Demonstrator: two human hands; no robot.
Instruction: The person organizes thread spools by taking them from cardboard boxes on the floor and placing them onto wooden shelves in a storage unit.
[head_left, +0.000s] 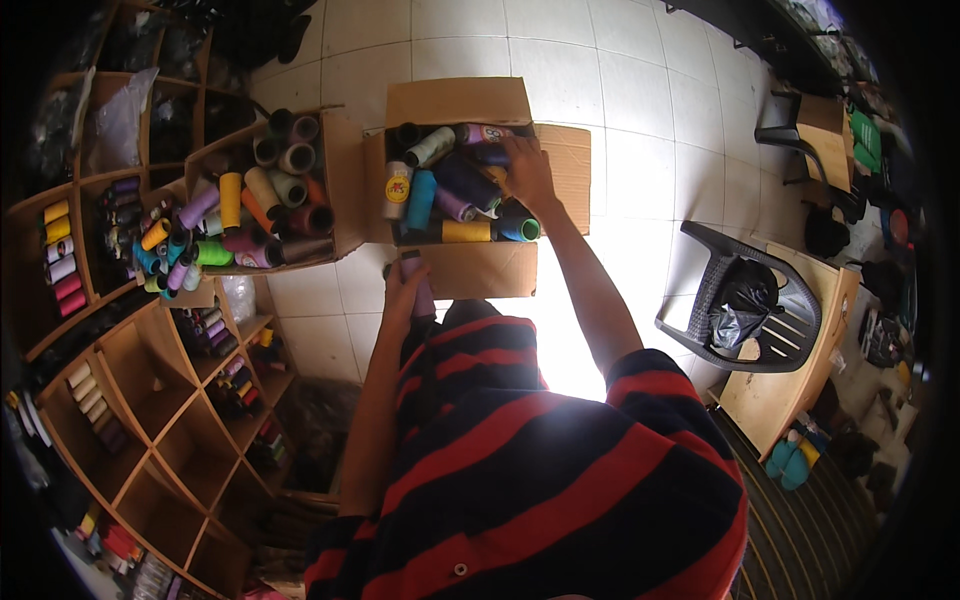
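Note:
An open cardboard box [485,272] full of thread cones stands on the floor in front of me. My left hand [400,292] is closed round a mauve thread cone [412,266] held upright by the box's near flap. Reaching in at the box's right side, my right hand [529,172] has its fingers curled on a dark blue thread cone [486,154]; its fingertips are partly hidden. Around it lie a large navy cone [466,184], a turquoise cone [421,198], a yellow cone [466,231] and a white cone with a yellow label [396,190].
A second box [347,190] heaped with colourful cones sits to the left. Wooden cubbyhole shelves [160,425] holding spools line the left side. At the right, a black plastic chair [700,330] carrying a black bag [745,300] stands against a wooden table [765,405]. The floor [640,150] is white tile.

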